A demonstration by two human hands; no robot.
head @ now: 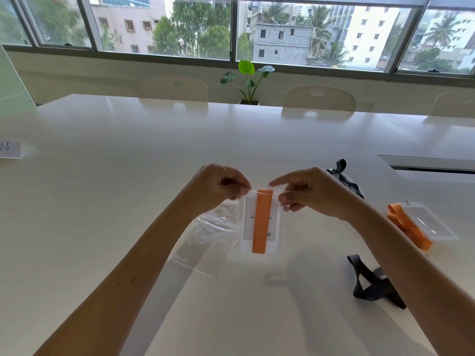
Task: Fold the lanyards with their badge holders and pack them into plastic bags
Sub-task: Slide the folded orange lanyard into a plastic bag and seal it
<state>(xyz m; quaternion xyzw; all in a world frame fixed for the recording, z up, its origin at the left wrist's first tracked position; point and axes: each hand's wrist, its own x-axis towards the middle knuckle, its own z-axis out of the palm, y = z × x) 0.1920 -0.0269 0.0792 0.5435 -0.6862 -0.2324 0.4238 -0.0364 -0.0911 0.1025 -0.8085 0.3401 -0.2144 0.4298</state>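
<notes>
A clear plastic bag [276, 227] hangs above the white table [128, 201], held up between both hands. Inside it sit a folded orange lanyard [261, 222] and its white badge holder [248, 227]. My left hand [221, 187] pinches the bag's top left corner. My right hand [305, 192] pinches the top right corner, with its index finger stretched along the bag's top edge. Empty plastic bags [203, 242] lie flat under my left wrist.
Right of my right arm lie an orange lanyard with a clear badge holder [421, 224], a loose black lanyard [372, 281] and a black lanyard in a bag [344, 178]. A paper name card [10, 149] stands far left. Chairs and a plant [248, 80] line the far side.
</notes>
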